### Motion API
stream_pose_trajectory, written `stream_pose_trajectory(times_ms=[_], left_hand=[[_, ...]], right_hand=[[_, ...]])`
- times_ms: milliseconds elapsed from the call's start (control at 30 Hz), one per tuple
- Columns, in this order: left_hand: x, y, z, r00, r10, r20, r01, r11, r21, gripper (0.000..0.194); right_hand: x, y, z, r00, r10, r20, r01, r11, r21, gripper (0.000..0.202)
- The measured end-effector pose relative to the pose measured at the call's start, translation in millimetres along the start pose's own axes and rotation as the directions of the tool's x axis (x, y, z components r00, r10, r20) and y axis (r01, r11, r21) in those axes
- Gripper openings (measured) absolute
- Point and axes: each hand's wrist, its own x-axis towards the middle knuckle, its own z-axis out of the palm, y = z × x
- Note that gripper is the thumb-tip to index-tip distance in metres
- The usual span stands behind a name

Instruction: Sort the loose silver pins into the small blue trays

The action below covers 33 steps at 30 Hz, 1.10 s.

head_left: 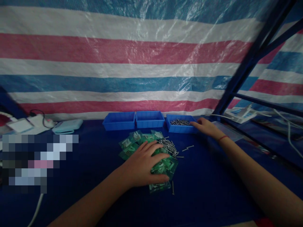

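My left hand [145, 164] lies with its fingers spread on a heap of small clear bags with green contents [163, 167] on the dark blue table. Beside the heap, to its right, is a loose pile of metal screws [168, 146]. At the right edge of a blue bin [181, 127] partly filled with screws [180, 122] is my right hand [205, 126]. Its thumb or a finger reaches the bin's rim; the other fingers are blurred, and whether they hold anything cannot be made out.
Two more blue bins [119, 122] [150, 119] stand to the left of the screw bin. Single screws [173, 187] lie near the heap. A light blue case [67, 126] and a power strip [39, 123] sit at the left. A metal frame [252, 63] rises at the right.
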Motion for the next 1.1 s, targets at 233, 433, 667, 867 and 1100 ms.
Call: stream_pose_trajectory(times_ms=[233,433,667,867,1100], left_hand=[[-1,0,1.0,1.000,0.014,-0.021,-0.014,1.000,0.000,0.059],[-1,0,0.5,1.000,0.007,-0.021,-0.007,1.000,0.002,0.060],[0,0,-0.3,1.000,0.000,-0.008,0.000,1.000,0.004,0.060],[1,0,0.3,1.000,0.002,-0.010,-0.002,1.000,0.014,0.059],[1,0,1.1,1.000,0.003,-0.008,-0.003,1.000,0.016,0.059]], right_hand=[[-8,-2,-14,0.996,0.074,0.056,-0.086,0.959,0.271,0.017],[-8,-20,-34,0.979,0.102,-0.177,-0.034,0.936,0.352,0.012],[-23,-59,-33,0.966,-0.036,-0.255,0.108,0.956,0.273,0.015],[-34,-74,-31,0.955,-0.230,-0.187,0.249,0.965,0.083,0.041],[-38,-73,-39,0.974,-0.210,-0.082,0.192,0.963,-0.191,0.047]])
